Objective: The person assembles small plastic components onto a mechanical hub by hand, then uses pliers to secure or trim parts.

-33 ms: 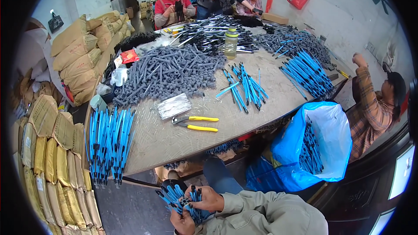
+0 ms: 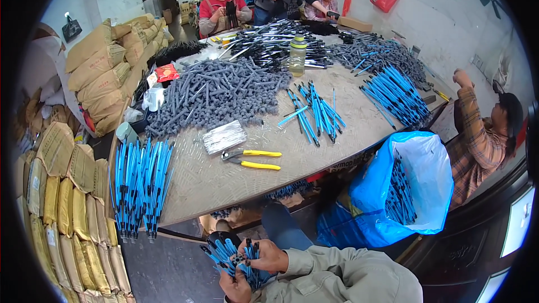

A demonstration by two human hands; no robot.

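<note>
- Very little has moved since the earlier frame: only the raised hand of the co-worker, past the right end of the table, seems shifted slightly, and both hands of the person look almost the same
- The bundle of blue rods is not on the table; it is held in front of its near edge, low over the person's lap
- The left hand is closed around the bundle from below, and the right hand is clamped on its upper part; some fingertips are hidden, so I cannot tell how firm they press
- The black ends spread unevenly, so if one hand loosens, I think the outer rods could slide out and drop to the floor, because no surface is seen directly under them
- At the near left corner of the table, a large bunch reaches past the edge; a knock from a sleeve could perhaps tip it down
- The pliers lie near the middle of the near edge, beside a packet of pale sticks; a careless reach could push them into it and scatter the sticks
</note>
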